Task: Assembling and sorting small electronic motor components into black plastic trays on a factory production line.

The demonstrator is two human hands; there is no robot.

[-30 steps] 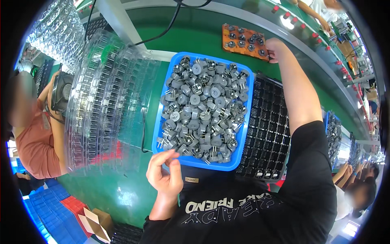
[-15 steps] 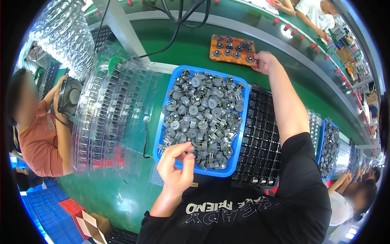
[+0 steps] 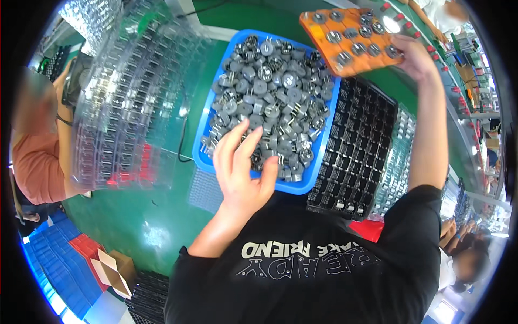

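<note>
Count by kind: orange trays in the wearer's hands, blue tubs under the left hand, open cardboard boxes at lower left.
Orange tray: 1, in the right hand
Blue tub: 1, under the left hand
Open cardboard box: 1
Total: 3

The right hand (image 3: 413, 58) grips an orange plate (image 3: 360, 66) at its right edge, round metallic parts (image 3: 359, 49) set across its top. The left hand (image 3: 243, 175), fingers parted, is over the near edge of a blue plastic bin (image 3: 295, 187) heaped with grey cylindrical pronged components (image 3: 272, 92). A black compartmented tray (image 3: 353, 143) lies just right of the bin; clear plastic trays (image 3: 121, 108) stand stacked to the bin's left
</note>
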